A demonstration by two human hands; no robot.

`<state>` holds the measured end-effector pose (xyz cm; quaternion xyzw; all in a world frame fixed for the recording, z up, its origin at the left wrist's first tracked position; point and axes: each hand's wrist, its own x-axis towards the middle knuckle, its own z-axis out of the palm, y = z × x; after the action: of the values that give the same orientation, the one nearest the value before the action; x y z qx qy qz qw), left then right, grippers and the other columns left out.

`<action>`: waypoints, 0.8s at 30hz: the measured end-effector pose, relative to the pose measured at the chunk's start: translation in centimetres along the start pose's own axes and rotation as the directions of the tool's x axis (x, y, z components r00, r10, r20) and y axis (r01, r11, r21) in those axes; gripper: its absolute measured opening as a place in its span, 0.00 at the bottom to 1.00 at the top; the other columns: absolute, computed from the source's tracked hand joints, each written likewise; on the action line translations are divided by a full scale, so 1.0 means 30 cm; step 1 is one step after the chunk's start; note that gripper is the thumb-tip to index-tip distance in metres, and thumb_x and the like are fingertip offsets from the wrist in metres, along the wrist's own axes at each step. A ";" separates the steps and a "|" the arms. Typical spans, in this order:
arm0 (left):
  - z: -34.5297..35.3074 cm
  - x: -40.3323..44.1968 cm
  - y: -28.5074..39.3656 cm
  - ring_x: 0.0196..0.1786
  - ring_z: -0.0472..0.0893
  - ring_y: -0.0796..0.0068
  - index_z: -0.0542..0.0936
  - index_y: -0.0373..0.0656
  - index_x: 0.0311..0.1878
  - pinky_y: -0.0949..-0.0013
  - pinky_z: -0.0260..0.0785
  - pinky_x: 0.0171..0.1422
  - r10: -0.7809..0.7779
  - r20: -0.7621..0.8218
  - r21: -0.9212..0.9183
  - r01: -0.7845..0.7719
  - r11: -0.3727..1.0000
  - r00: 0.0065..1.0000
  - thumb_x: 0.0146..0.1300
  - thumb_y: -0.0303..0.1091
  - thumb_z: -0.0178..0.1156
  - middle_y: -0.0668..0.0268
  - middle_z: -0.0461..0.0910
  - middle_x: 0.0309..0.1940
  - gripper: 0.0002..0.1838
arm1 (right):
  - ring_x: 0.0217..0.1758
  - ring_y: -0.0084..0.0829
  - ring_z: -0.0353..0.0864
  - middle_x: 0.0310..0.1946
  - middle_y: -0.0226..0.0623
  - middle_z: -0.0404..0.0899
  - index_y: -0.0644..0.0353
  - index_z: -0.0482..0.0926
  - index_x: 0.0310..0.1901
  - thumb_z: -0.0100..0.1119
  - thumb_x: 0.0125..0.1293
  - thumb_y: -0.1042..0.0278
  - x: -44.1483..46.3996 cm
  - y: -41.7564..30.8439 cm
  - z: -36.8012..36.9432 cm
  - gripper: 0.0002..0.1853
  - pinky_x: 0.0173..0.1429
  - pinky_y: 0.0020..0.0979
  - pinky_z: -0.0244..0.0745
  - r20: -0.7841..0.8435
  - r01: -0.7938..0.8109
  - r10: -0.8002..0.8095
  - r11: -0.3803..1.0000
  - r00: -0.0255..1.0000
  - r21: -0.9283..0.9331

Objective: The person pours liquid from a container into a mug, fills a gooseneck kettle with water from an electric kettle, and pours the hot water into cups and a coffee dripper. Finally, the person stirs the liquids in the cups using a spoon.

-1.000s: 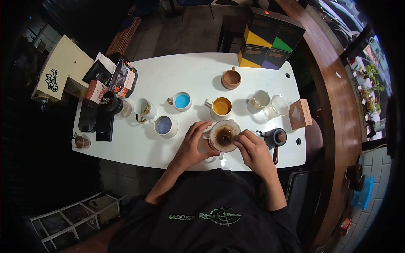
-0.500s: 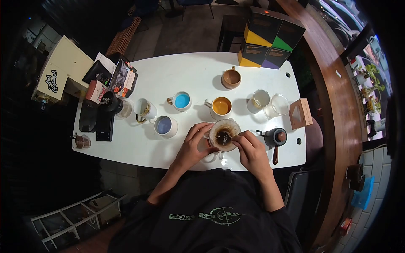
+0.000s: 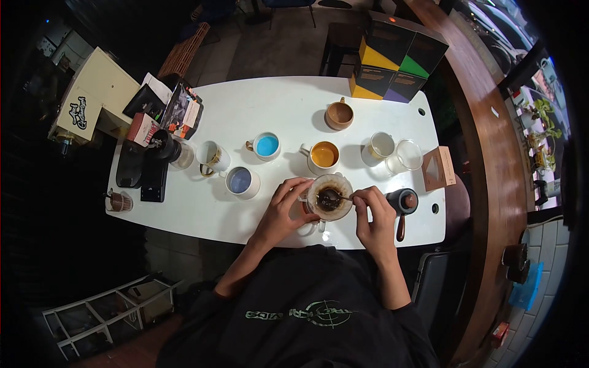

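At the table's near side stands a coffee dripper (image 3: pixel 347 189) lined with a paper filter, with dark wet coffee grounds (image 3: pixel 326 205) inside. My left hand (image 3: pixel 281 213) curves around its left side, thumb and fingers against the rim and handle. A spoon (image 3: pixel 345 197) is pinched in my right hand (image 3: pixel 375 218) at the dripper's right edge; its bowl dips into the grounds. Glass shows under the dripper, mostly hidden by it and my left hand. Close by on the right is a black kettle (image 3: pixel 396 202) with a wooden handle.
Around the dripper are a blue-grey-lined cup (image 3: pixel 239 180), a turquoise-lined cup (image 3: pixel 267 145), an orange-lined cup (image 3: pixel 324 154) and a brown cup (image 3: pixel 339 115). Glasses (image 3: pixel 405 156) and a cardboard box (image 3: pixel 438 168) stand right. A hand grinder (image 3: pixel 164 146) and scale (image 3: pixel 153 183) lie left.
My right hand has shifted to the right and slightly down, and the spoon's bowl now shows in the coffee. My left hand keeps its place on the dripper.
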<state>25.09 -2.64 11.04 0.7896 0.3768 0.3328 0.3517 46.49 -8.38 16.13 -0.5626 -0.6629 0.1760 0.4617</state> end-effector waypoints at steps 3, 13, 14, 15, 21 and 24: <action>-0.001 0.000 0.003 0.65 0.73 0.61 0.74 0.44 0.66 0.60 0.69 0.68 -0.003 -0.001 0.013 0.003 1.000 1.000 0.49 0.40 0.77 0.61 0.72 0.61 0.40 | 0.30 0.42 0.79 0.33 0.43 0.76 0.67 0.78 0.42 0.57 0.66 0.82 -0.011 0.017 0.027 0.04 0.35 0.35 0.74 0.007 0.037 -0.036 0.998 0.999 -0.049; -0.012 -0.011 0.005 0.65 0.73 0.60 0.73 0.42 0.66 0.60 0.69 0.68 0.006 -0.011 0.007 -0.006 1.000 1.000 0.50 0.45 0.77 0.60 0.71 0.61 0.41 | 0.31 0.35 0.81 0.31 0.42 0.78 0.67 0.77 0.41 0.58 0.68 0.81 -0.035 0.017 0.028 0.03 0.35 0.31 0.74 -0.057 -0.112 0.115 0.993 0.992 0.047; -0.015 -0.015 0.009 0.65 0.73 0.60 0.73 0.42 0.66 0.60 0.69 0.68 0.006 -0.012 0.008 -0.006 1.000 1.000 0.50 0.45 0.77 0.60 0.71 0.61 0.41 | 0.31 0.34 0.81 0.32 0.42 0.79 0.67 0.77 0.41 0.57 0.69 0.80 -0.038 0.022 0.032 0.02 0.36 0.30 0.74 -0.067 -0.134 0.139 0.988 0.988 0.073; -0.019 -0.018 0.014 0.65 0.73 0.59 0.74 0.42 0.66 0.59 0.69 0.68 0.000 -0.031 0.004 0.000 1.000 1.000 0.50 0.45 0.76 0.59 0.72 0.60 0.40 | 0.31 0.34 0.81 0.32 0.42 0.79 0.67 0.77 0.41 0.57 0.69 0.80 -0.043 0.028 0.034 0.02 0.36 0.30 0.74 -0.065 -0.132 0.137 0.988 0.988 0.074; -0.071 -0.063 0.000 0.58 0.78 0.59 0.78 0.39 0.52 0.60 0.71 0.63 0.041 -0.177 -0.017 -0.045 0.999 0.983 0.60 0.41 0.71 0.57 0.75 0.55 0.22 | 0.33 0.27 0.78 0.31 0.37 0.76 0.67 0.78 0.43 0.56 0.71 0.76 -0.079 0.079 0.040 0.04 0.39 0.27 0.73 -0.127 -0.352 0.368 0.926 0.921 0.136; -0.106 -0.096 -0.005 0.53 0.80 0.61 0.78 0.38 0.44 0.62 0.72 0.58 0.052 -0.249 -0.026 -0.060 0.998 0.967 0.63 0.35 0.68 0.57 0.75 0.52 0.13 | 0.42 0.30 0.69 0.44 0.39 0.66 0.64 0.72 0.49 0.59 0.69 0.75 -0.093 0.059 0.025 0.10 0.46 0.27 0.69 -0.375 -0.184 0.156 0.982 0.914 -0.040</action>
<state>21.10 -3.99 11.85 0.7462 0.3899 0.4448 0.3055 46.76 -10.15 13.25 -0.6580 -0.5184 0.0817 0.5400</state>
